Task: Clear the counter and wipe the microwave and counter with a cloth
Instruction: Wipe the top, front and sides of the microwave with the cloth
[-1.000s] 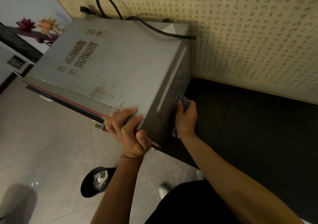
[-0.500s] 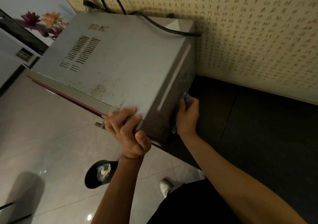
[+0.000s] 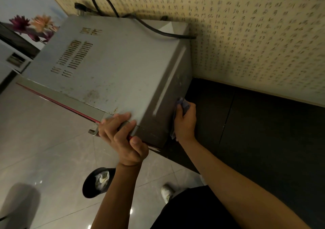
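Fingers (image 3: 121,121) of left hand (image 3: 123,140) grip microwave (image 3: 114,70) corner; right hand (image 3: 185,123) presses cloth (image 3: 183,103) to its side; hard rubbing could shove it along worktop (image 3: 263,132)

1 microwave (image 3: 112,66), 1 cloth (image 3: 183,103), 2 hands, 1 bin (image 3: 98,182).

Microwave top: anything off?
Yes. The microwave top has brownish stains near its front edge, and its power cord lies across the back corner, unplugged. The right hand presses the cloth to its side.
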Motion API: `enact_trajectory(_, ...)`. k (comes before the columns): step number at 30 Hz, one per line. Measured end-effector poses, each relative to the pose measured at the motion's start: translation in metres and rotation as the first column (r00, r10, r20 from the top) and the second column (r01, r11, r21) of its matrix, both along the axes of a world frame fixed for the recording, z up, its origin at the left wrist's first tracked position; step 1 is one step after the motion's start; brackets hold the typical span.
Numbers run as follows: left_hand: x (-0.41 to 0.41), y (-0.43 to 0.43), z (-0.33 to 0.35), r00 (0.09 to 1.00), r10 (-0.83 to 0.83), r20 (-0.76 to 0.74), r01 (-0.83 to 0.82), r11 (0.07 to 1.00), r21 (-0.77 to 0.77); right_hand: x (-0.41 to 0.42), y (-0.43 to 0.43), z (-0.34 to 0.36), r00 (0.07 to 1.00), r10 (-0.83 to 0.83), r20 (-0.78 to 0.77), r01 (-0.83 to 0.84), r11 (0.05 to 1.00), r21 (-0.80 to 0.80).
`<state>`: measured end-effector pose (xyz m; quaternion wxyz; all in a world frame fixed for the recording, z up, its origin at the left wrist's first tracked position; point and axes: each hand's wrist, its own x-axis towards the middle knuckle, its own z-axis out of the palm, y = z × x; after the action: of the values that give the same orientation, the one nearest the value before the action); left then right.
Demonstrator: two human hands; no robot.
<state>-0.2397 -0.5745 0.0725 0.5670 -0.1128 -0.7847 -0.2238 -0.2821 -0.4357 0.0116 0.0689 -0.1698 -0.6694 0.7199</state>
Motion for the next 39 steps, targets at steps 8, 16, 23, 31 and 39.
enact_trajectory(8,-0.001,0.001,0.003,1.0,-0.009,-0.004,0.009,1.0,0.004,-0.023,-0.003,0.043,0.993,-0.103,-0.051,0.101,0.994,-0.035)
enact_trajectory(16,0.0,-0.001,0.001,1.0,-0.018,0.006,0.018,1.0,0.003,-0.021,0.001,0.022,0.979,-0.033,-0.2,0.055,0.993,0.104)
enact_trajectory(23,-0.001,0.0,0.001,1.0,-0.025,-0.002,0.025,0.999,0.025,-0.041,0.004,0.05,0.937,-0.087,-0.338,0.131,0.985,0.111)
enact_trajectory(31,-0.002,-0.002,-0.002,0.999,-0.04,-0.003,0.04,0.999,0.024,-0.027,0.003,0.007,0.968,0.027,-0.249,0.034,0.97,0.239)
enact_trajectory(39,-0.003,0.001,0.0,0.999,-0.039,0.001,0.039,0.998,0.046,-0.052,0.016,0.001,0.998,-0.042,0.055,0.037,0.995,0.09)
